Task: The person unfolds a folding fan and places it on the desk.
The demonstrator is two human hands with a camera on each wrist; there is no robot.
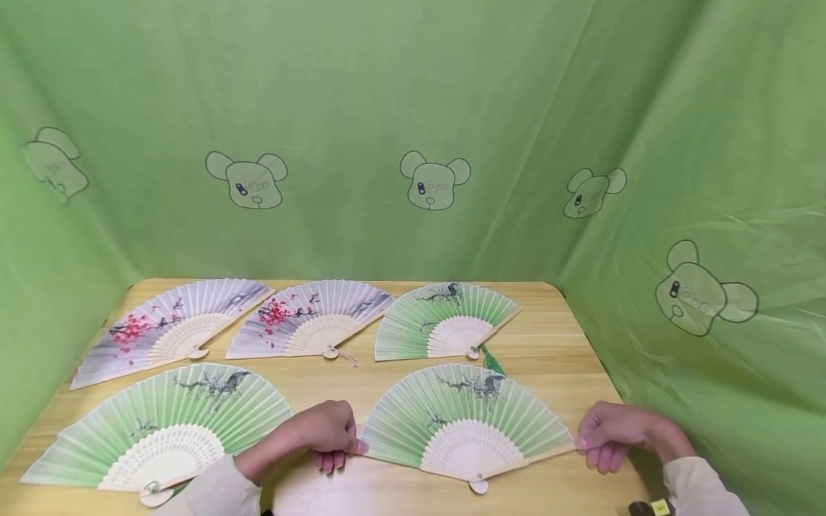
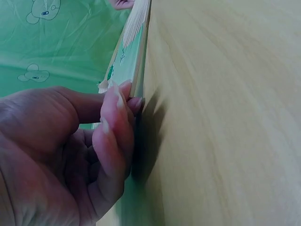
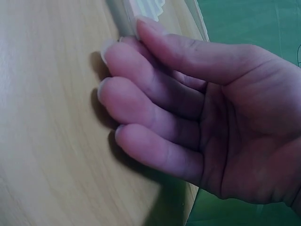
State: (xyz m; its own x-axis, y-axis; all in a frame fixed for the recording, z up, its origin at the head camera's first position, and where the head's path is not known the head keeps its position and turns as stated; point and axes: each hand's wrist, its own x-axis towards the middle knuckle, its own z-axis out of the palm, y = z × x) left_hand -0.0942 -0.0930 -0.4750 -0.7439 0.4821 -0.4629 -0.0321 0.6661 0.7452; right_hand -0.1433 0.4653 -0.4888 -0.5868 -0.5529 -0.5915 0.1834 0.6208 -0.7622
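Note:
A spread green folding fan (image 1: 474, 408) with a dark branch print lies near the table's front, its pale ribs meeting at a pivot toward me. My left hand (image 1: 329, 433) pinches its left end between thumb and finger, and my right hand (image 1: 609, 436) pinches the right end. In the left wrist view the fan's edge (image 2: 136, 61) runs away from the left hand (image 2: 70, 150), just over the wood. The right wrist view has the right hand (image 3: 164, 99) with its thumb on the fan's outer stick (image 3: 136, 14) and the other fingers curled.
Another open green fan (image 1: 174, 423) lies left, partly behind my left forearm. Along the back are two grey-purple blossom fans (image 1: 174, 330) (image 1: 310, 319) and a green fan (image 1: 445, 322) with a green tassel (image 1: 492, 360). Green curtain (image 1: 361, 107) surrounds the wooden table (image 1: 548, 351).

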